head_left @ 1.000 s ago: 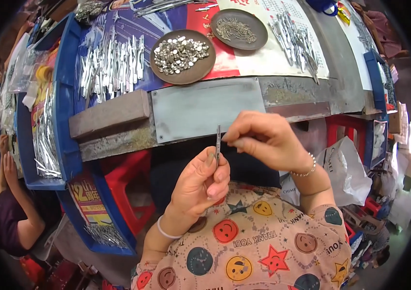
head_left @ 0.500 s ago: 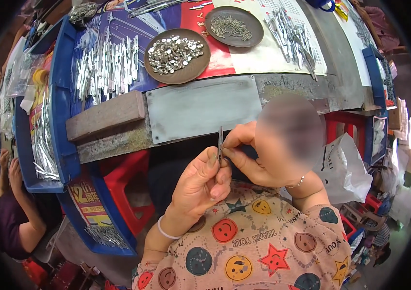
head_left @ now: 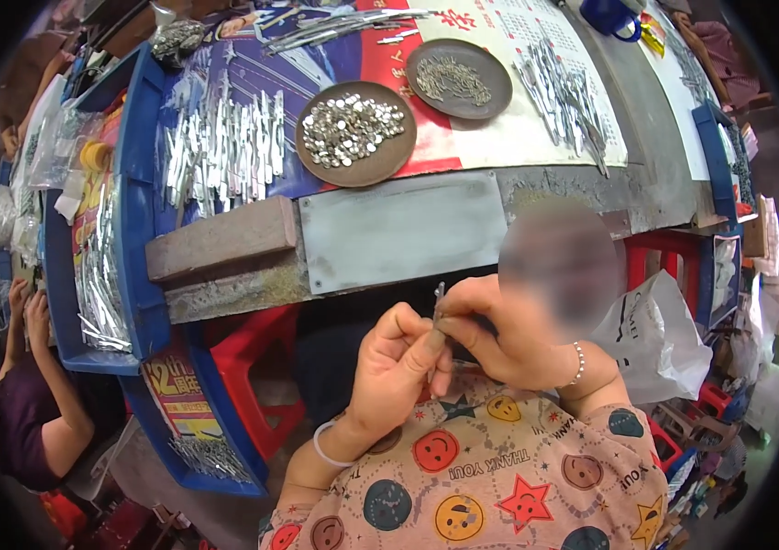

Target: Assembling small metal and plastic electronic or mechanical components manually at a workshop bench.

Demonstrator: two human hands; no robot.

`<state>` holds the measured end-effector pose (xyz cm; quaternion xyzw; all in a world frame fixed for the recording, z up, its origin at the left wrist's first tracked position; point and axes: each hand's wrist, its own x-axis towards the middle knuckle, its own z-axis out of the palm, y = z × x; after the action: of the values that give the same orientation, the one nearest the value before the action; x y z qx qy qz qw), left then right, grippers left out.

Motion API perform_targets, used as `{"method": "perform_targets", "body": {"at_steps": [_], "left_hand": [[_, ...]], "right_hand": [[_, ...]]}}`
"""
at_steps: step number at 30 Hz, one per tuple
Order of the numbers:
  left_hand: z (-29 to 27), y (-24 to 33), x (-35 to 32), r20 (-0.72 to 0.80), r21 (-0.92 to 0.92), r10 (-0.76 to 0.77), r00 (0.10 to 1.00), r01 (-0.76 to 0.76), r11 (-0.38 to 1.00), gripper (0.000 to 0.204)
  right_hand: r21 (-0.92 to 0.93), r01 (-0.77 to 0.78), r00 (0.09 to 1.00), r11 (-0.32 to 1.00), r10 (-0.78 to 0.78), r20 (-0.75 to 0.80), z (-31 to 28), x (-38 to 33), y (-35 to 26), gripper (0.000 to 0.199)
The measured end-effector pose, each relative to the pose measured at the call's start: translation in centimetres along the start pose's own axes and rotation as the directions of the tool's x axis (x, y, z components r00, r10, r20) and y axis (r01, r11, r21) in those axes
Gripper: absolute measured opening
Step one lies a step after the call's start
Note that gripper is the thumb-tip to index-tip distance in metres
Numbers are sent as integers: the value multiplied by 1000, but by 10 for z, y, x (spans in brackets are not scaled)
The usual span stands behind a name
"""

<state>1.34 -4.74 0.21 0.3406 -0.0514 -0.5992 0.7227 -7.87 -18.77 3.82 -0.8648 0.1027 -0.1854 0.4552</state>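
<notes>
Over my lap, just off the bench's front edge, my left hand [head_left: 400,371] is closed with its thumb and fingers on a slim silvery metal piece [head_left: 439,295]. Only its narrow upper end sticks up; my fingers cover the remainder. From the other side my right hand [head_left: 519,344] pinches the same piece between thumb and bent index finger. Whether a smaller part sits in that pinch is hidden. Beyond the hands lies a grey metal plate [head_left: 405,229] fixed on the bench edge.
A brown dish [head_left: 380,174] holds small shiny discs; another dish [head_left: 463,110] holds thin pins. Metal strips [head_left: 224,151] lie at left, more strips [head_left: 563,96] at right. A wooden block [head_left: 221,240], blue tray [head_left: 140,266] and red stool [head_left: 247,367] stand left. A co-worker's arm [head_left: 55,385] shows far left.
The view has shifted, so the bench appears lower and farther right. Less of the metal piece shows now, as my fingers have closed farther around it. Both hands stay together on it.
</notes>
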Motion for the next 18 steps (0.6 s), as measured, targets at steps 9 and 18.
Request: {"method": "perform_targets", "body": {"at_steps": [9,18], "left_hand": [[2,5,-10,143,-11,-41,989,43,999,10],[9,13,-19,110,-6,-91,990,92,996,10]], "right_hand": [[558,-215,973,802,124,197,-6,0,12,12],[557,-137,944,819,-62,324,-17,17,10,10]]}}
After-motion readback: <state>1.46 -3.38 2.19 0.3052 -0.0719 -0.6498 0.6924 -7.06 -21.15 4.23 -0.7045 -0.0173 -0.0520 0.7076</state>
